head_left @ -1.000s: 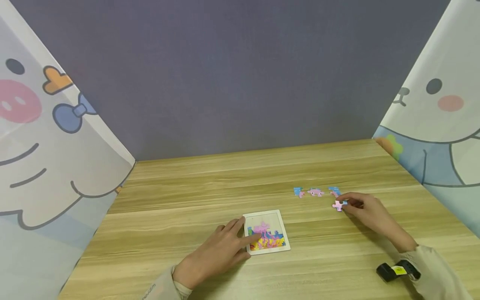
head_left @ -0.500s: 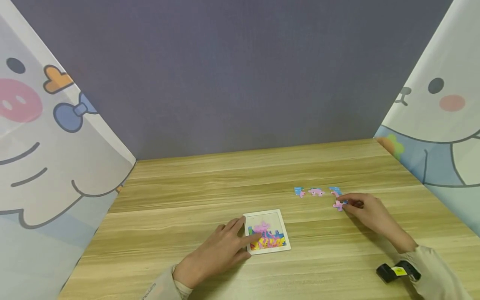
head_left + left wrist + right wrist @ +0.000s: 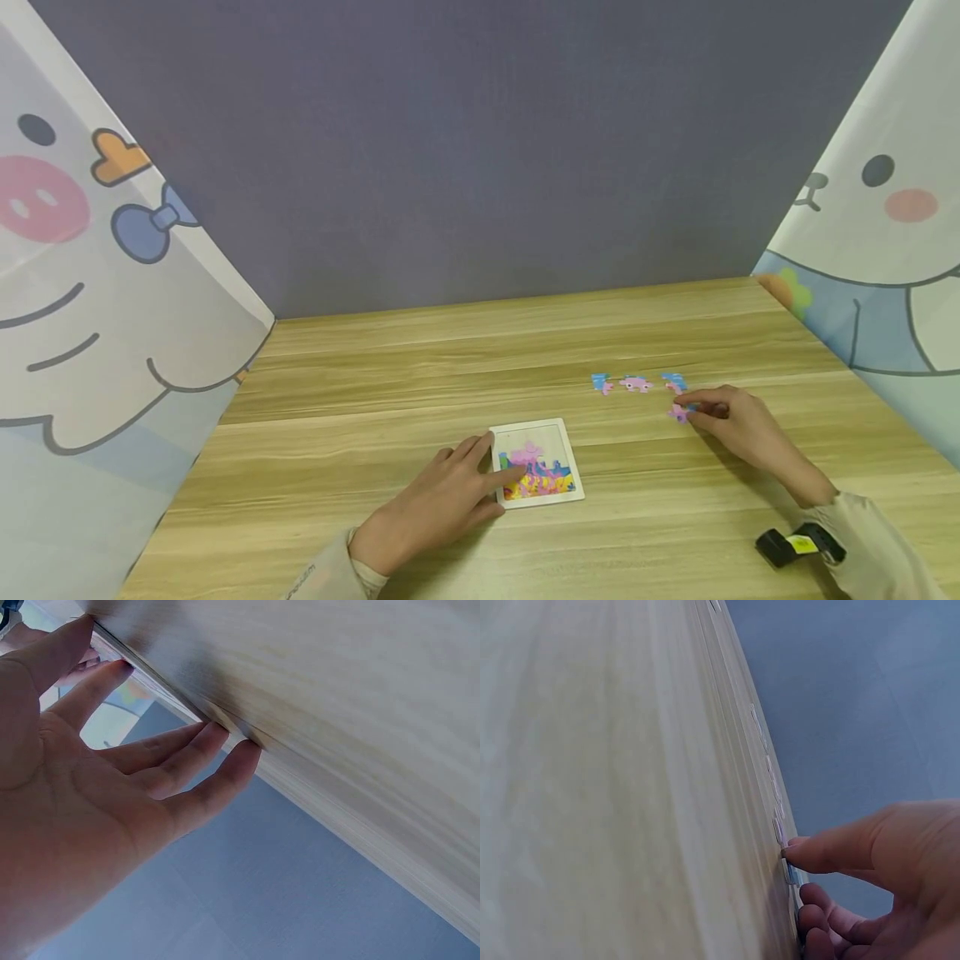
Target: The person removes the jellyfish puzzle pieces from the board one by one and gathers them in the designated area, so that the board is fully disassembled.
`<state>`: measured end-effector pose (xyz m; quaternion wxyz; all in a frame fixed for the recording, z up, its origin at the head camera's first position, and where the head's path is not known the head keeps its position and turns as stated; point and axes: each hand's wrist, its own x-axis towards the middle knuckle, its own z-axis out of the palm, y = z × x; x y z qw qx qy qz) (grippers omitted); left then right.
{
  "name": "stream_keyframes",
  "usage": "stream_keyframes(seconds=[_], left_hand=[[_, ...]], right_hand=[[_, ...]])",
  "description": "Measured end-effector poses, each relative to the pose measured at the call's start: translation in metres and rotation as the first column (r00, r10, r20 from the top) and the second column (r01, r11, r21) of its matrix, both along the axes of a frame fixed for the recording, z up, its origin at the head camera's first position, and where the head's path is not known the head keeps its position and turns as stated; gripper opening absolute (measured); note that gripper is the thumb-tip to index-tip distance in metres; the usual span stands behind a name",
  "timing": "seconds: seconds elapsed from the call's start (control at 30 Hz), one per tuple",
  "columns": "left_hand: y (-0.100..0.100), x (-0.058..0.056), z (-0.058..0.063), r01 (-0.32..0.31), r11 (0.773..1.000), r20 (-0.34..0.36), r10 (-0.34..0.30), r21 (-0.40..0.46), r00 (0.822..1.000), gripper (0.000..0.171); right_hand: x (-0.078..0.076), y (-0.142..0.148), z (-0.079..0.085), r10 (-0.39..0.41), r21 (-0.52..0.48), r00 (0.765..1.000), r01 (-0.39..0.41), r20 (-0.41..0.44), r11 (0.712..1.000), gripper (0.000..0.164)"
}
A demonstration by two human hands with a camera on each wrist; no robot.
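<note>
From the head view, I see the person's two hands well apart. The left hand (image 3: 437, 493) rests relaxed on the left side of a puzzle tray (image 3: 542, 501), one finger lying over the picture inside. The right hand (image 3: 738, 423) pinches a puzzle piece (image 3: 679, 412), which lies at the tabletop (image 3: 375, 392), right of the tray and just below a row of three loose pieces (image 3: 637, 384).

In the left wrist view, the fingers are spread, their tips against the tray's edge. That low rim seems the natural place to steady it.

In the right wrist view, the thumb and a finger meet at the piece's edge. It looks thin; I'd judge it light, stiff and awkward to lift flat, so best held by its sides, sparing the narrow knobs.
</note>
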<state>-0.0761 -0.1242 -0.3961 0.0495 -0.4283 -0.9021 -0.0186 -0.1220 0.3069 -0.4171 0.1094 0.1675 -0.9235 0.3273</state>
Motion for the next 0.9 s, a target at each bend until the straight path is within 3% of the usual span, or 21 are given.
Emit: stream_keyframes(seconds=[0.17, 0.4, 0.57, 0.8, 0.9], left_hand=[[0.000, 0.000, 0.000, -0.005, 1.000, 0.015, 0.005, 0.004, 1.000, 0.045], [-0.001, 0.000, 0.001, 0.007, 1.000, 0.003, -0.007, 0.010, 1.000, 0.045], [-0.001, -0.001, 0.000, 0.004, 1.000, 0.010, -0.004, 0.011, 1.000, 0.046], [-0.001, -0.001, 0.000, -0.003, 1.000, 0.011, 0.003, 0.005, 1.000, 0.045], [0.000, -0.001, 0.001, -0.006, 1.000, 0.004, 0.006, 0.001, 1.000, 0.045]], right_hand=[[-0.001, -0.002, 0.002, -0.026, 0.012, 0.998, 0.027, -0.056, 1.000, 0.019], [0.001, -0.021, 0.013, -0.060, 0.003, 0.996, 0.061, -0.059, 0.998, 0.016], [0.003, -0.044, 0.024, 0.006, -0.004, 0.999, -0.007, -0.050, 1.000, 0.015], [-0.001, -0.076, 0.038, 0.054, -0.063, 0.997, -0.051, 0.048, 0.997, 0.011], [-0.004, -0.090, 0.038, 0.111, -0.085, 0.993, -0.108, 0.032, 0.990, 0.012]])
